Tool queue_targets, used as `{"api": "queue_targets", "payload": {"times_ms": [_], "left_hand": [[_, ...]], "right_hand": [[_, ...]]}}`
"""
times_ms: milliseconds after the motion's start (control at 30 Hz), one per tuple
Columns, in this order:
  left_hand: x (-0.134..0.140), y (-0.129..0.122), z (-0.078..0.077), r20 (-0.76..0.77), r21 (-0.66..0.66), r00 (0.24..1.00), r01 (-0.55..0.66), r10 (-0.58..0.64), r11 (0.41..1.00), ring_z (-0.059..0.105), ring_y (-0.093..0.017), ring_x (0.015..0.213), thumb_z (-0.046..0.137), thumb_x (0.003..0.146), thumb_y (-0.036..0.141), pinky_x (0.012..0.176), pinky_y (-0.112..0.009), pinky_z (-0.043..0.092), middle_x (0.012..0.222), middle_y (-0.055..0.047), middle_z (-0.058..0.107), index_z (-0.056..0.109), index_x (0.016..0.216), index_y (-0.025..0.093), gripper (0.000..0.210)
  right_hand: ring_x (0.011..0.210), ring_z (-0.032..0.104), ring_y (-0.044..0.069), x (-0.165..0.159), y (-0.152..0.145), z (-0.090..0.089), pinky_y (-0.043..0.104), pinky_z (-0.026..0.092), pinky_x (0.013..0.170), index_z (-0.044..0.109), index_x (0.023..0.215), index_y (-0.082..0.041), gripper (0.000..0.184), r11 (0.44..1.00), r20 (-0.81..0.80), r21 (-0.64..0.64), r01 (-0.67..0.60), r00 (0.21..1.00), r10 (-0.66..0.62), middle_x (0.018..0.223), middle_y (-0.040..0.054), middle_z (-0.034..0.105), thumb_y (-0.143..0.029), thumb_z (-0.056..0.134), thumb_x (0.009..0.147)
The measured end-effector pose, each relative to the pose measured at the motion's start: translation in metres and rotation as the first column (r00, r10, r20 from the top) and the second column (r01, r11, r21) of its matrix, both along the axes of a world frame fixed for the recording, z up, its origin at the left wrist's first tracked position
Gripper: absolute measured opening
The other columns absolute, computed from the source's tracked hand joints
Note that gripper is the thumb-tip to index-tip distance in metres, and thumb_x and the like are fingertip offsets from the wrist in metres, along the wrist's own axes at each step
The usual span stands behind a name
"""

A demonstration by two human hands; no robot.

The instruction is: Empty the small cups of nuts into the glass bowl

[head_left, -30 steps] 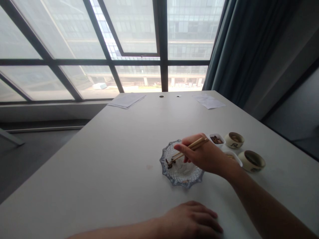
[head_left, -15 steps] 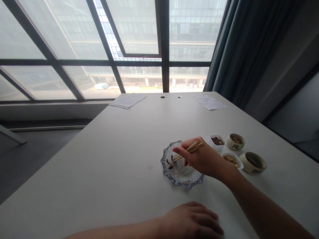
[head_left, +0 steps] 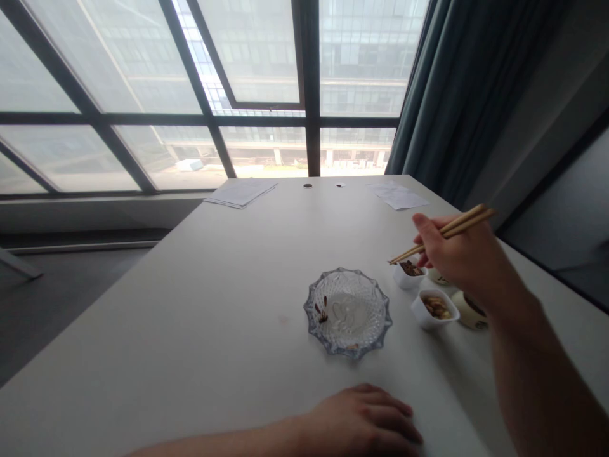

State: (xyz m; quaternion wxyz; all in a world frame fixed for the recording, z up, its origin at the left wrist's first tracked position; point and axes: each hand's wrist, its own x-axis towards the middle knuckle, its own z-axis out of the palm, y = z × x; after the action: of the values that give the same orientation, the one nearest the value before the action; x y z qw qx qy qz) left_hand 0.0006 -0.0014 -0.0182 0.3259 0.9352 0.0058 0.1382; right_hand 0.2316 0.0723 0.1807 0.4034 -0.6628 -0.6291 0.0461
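Observation:
My right hand (head_left: 445,251) grips a pair of wooden chopsticks (head_left: 469,221). Their tips are close together at the left rim of a small white cup (head_left: 406,280) of dark brown dried pieces; whether they pinch anything is too small to tell. A clear scalloped glass dish (head_left: 386,317) lies to the left, with several dark slivers (head_left: 323,316) on its left side and a tan bit (head_left: 352,347) near its front. In front of the dish, my left hand (head_left: 368,422) rests palm down on the table, fingers stretched out and holding nothing.
Another white cup (head_left: 425,319) contains tan pieces. Two cream ceramic bowls, a nearer one (head_left: 469,315) and a farther one (head_left: 440,277), are partly hidden behind my right hand. Papers (head_left: 242,192) lie at the white table's far left, more sheets (head_left: 398,194) at its far right.
My right hand has moved the chopsticks from over the glass dish rightward and away, to the cup of dark pieces. The left hand stays in place.

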Motion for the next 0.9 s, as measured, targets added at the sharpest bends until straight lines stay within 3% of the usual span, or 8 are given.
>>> {"api": "queue_targets", "payload": {"times_ms": [100,233,367,467,567,700,767,900], "left_hand": [[-0.001,0.000,0.000,0.010,0.005,1.000,0.004,-0.004,1.000,0.053,-0.021,0.148,0.053,0.112,0.032,0.128,-0.030,0.032,0.145,-0.006,0.069,0.066,0.129,0.022,0.024],[-0.001,0.002,-0.005,0.052,0.019,0.999,0.004,-0.005,1.000,0.055,-0.020,0.145,0.050,0.113,0.033,0.127,-0.029,0.031,0.142,-0.005,0.071,0.066,0.129,0.022,0.025],[0.000,0.003,-0.009,0.080,0.031,0.997,0.005,-0.007,1.000,0.056,-0.019,0.144,0.051,0.113,0.033,0.127,-0.027,0.031,0.141,-0.005,0.072,0.066,0.127,0.020,0.025],[0.001,0.002,-0.008,0.075,0.035,0.997,0.013,-0.016,0.999,0.057,-0.019,0.144,0.051,0.113,0.032,0.126,-0.026,0.031,0.141,-0.005,0.072,0.067,0.126,0.019,0.024],[0.001,0.002,-0.006,0.056,0.044,0.998,0.003,-0.006,0.999,0.057,-0.019,0.143,0.051,0.113,0.032,0.126,-0.026,0.031,0.141,-0.004,0.072,0.068,0.124,0.019,0.024],[0.002,0.001,-0.005,0.052,0.052,0.999,0.002,-0.004,0.999,0.057,-0.020,0.144,0.053,0.112,0.031,0.126,-0.028,0.033,0.141,-0.005,0.071,0.067,0.124,0.020,0.022],[0.002,0.001,-0.006,0.061,0.048,0.998,0.000,-0.003,0.999,0.056,-0.020,0.144,0.054,0.111,0.030,0.126,-0.028,0.033,0.141,-0.006,0.071,0.067,0.124,0.019,0.022],[0.002,0.001,-0.006,0.075,0.059,0.997,-0.009,0.005,0.998,0.056,-0.020,0.144,0.053,0.112,0.028,0.126,-0.026,0.031,0.142,-0.005,0.071,0.068,0.124,0.018,0.022]], "right_hand": [[0.053,0.070,0.026,0.023,0.009,-0.001,0.036,0.049,0.057,0.066,0.067,-0.023,0.044,0.991,0.055,0.028,0.134,0.989,-0.135,0.050,0.0073,0.067,-0.049,0.057,0.102],[0.061,0.073,0.029,0.027,0.015,-0.003,0.037,0.050,0.061,0.068,0.065,-0.024,0.042,0.980,0.076,-0.094,0.174,0.983,-0.167,0.056,0.0091,0.071,-0.048,0.062,0.099],[0.058,0.073,0.027,0.021,0.007,0.001,0.035,0.050,0.055,0.070,0.069,-0.022,0.041,0.987,0.036,-0.016,0.161,0.986,-0.160,0.057,0.0081,0.071,-0.049,0.063,0.099],[0.056,0.074,0.024,0.010,-0.006,0.004,0.032,0.055,0.051,0.075,0.082,-0.019,0.042,0.999,-0.196,0.036,0.034,0.980,-0.027,0.067,0.0088,0.077,-0.056,0.065,0.098],[0.058,0.076,0.023,-0.008,-0.018,0.004,0.030,0.058,0.052,0.077,0.085,-0.018,0.049,0.985,-0.309,-0.034,-0.172,0.939,0.153,0.071,0.0087,0.079,-0.065,0.065,0.096],[0.061,0.075,0.020,-0.038,-0.022,-0.003,0.026,0.055,0.055,0.073,0.073,-0.019,0.046,0.854,-0.234,-0.208,-0.476,0.872,0.429,0.068,0.0059,0.077,-0.055,0.065,0.100],[0.060,0.075,0.020,-0.051,-0.017,-0.013,0.025,0.053,0.054,0.070,0.069,-0.019,0.047,0.829,-0.263,-0.236,-0.507,0.854,0.448,0.065,0.0051,0.076,-0.054,0.066,0.100],[0.059,0.078,0.024,-0.070,-0.004,-0.042,0.026,0.056,0.050,0.064,0.066,-0.020,0.052,0.851,-0.447,-0.226,-0.475,0.826,0.342,0.059,0.0057,0.074,-0.065,0.071,0.092]]}}
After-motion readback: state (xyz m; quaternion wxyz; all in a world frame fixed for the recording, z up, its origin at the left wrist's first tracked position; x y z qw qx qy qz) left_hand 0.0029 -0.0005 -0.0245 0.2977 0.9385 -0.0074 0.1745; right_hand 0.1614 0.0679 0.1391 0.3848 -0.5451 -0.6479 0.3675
